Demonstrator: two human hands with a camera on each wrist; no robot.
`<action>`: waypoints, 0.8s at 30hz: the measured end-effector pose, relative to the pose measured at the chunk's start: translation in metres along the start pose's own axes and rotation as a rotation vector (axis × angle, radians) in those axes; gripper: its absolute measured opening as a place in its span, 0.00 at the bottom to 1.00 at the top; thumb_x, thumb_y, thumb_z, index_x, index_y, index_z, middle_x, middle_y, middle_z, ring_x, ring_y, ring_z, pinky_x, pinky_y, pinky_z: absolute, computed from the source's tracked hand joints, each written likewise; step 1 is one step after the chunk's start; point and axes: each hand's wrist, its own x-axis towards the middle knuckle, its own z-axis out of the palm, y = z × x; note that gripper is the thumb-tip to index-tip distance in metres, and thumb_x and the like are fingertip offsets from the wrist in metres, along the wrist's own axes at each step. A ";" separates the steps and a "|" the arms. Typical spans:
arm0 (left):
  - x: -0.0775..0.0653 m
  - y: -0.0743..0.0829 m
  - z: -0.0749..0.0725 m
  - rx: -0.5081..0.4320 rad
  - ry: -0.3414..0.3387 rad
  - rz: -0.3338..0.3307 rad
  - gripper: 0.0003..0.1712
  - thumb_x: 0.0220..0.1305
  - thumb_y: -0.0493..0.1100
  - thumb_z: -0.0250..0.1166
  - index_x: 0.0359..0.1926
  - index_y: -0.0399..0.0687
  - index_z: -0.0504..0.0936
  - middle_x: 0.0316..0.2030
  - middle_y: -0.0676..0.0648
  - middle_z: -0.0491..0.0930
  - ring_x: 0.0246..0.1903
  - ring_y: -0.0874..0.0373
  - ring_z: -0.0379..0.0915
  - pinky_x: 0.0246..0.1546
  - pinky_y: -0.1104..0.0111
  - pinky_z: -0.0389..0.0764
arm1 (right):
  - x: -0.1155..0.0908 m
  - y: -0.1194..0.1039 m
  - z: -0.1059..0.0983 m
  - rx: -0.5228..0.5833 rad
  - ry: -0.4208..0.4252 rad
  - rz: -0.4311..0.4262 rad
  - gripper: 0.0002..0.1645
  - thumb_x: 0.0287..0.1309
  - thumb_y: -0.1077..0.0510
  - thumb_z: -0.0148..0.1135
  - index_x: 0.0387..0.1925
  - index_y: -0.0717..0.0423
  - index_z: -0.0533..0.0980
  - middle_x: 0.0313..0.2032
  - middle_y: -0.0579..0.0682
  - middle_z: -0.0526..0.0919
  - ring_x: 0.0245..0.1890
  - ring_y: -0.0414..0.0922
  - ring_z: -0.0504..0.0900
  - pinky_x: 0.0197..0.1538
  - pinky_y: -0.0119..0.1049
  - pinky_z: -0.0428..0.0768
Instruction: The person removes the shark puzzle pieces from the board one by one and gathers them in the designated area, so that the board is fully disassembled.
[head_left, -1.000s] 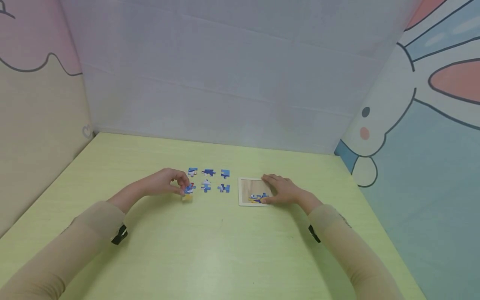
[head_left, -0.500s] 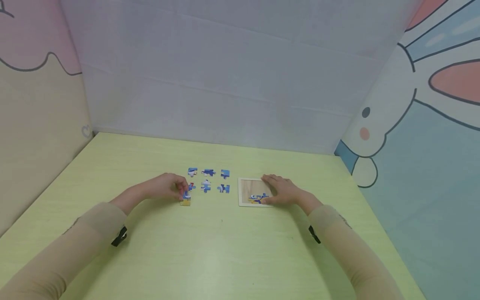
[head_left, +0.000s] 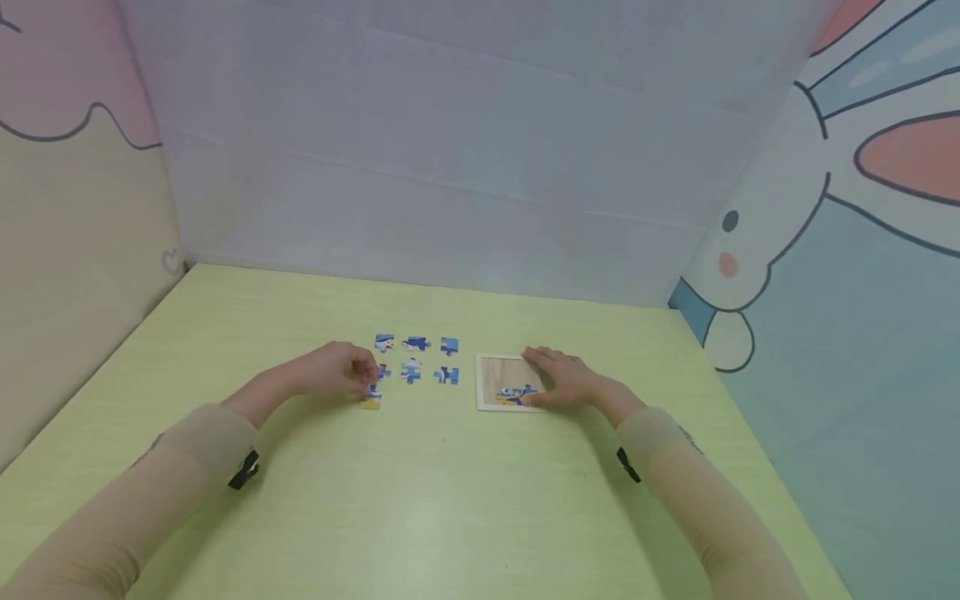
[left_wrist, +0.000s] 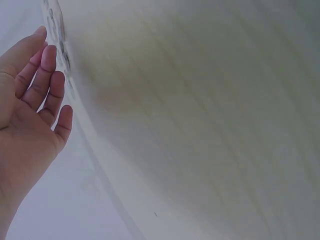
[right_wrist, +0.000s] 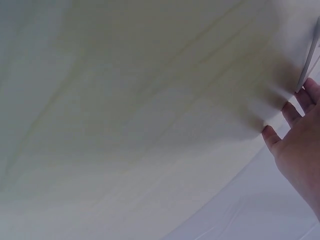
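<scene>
In the head view my left hand (head_left: 333,369) is over the left end of a group of jigsaw pieces, its fingertips just above a blue-and-yellow jigsaw piece (head_left: 371,402) lying on the table. Loosely bent fingers (left_wrist: 48,57) show in the left wrist view, with no piece visible between them. My right hand (head_left: 566,382) rests across the right side of a shallow wooden puzzle tray (head_left: 480,385), steadying it. Its thumb lies by the joined pieces (head_left: 513,393) at the tray's near edge. The right wrist view shows the other fingertips on the tabletop beside the tray's edge (right_wrist: 309,57).
More jigsaw pieces lie in two rows left of the tray, among them a far-left piece (head_left: 384,342), a dark-blue piece (head_left: 415,342) and a near-right piece (head_left: 447,376). The pale yellow table (head_left: 442,500) meets a plain back wall (head_left: 420,167) and printed side walls.
The blue-and-yellow piece shifted slightly toward the near side under my left hand and now lies still. The left fingers have since risen slightly from it. The right hand and tray stay put.
</scene>
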 end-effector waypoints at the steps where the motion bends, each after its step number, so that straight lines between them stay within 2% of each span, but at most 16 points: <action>1: 0.002 0.001 0.000 0.003 0.008 -0.003 0.05 0.56 0.40 0.67 0.35 0.51 0.80 0.31 0.55 0.78 0.35 0.59 0.70 0.40 0.66 0.73 | 0.000 0.000 -0.001 0.002 -0.005 -0.004 0.57 0.52 0.27 0.55 0.73 0.51 0.48 0.73 0.54 0.50 0.72 0.56 0.48 0.67 0.59 0.52; 4: 0.007 0.005 -0.002 0.020 0.028 0.003 0.06 0.58 0.43 0.67 0.36 0.52 0.80 0.31 0.56 0.77 0.35 0.59 0.69 0.39 0.66 0.72 | 0.001 -0.001 -0.004 0.004 -0.023 -0.009 0.57 0.53 0.27 0.55 0.73 0.52 0.48 0.73 0.55 0.49 0.72 0.56 0.48 0.67 0.60 0.52; 9: 0.016 0.022 -0.002 0.026 0.054 0.049 0.08 0.60 0.45 0.65 0.39 0.50 0.80 0.32 0.55 0.77 0.36 0.58 0.70 0.41 0.63 0.72 | 0.002 0.000 -0.008 0.006 -0.057 -0.004 0.57 0.52 0.27 0.55 0.73 0.51 0.48 0.73 0.54 0.49 0.72 0.56 0.48 0.66 0.62 0.52; 15: 0.030 0.044 0.003 0.017 0.109 0.064 0.08 0.61 0.46 0.64 0.40 0.50 0.81 0.35 0.55 0.79 0.39 0.58 0.71 0.43 0.62 0.73 | 0.001 0.001 -0.013 0.049 -0.082 -0.006 0.57 0.52 0.31 0.60 0.73 0.52 0.48 0.73 0.56 0.49 0.72 0.57 0.47 0.65 0.65 0.50; 24: 0.050 0.069 0.014 0.008 0.162 0.105 0.13 0.62 0.47 0.63 0.43 0.44 0.81 0.34 0.55 0.80 0.39 0.59 0.72 0.43 0.61 0.72 | 0.001 -0.001 -0.013 0.048 -0.036 -0.064 0.58 0.48 0.34 0.66 0.72 0.55 0.51 0.72 0.57 0.53 0.70 0.58 0.52 0.64 0.63 0.55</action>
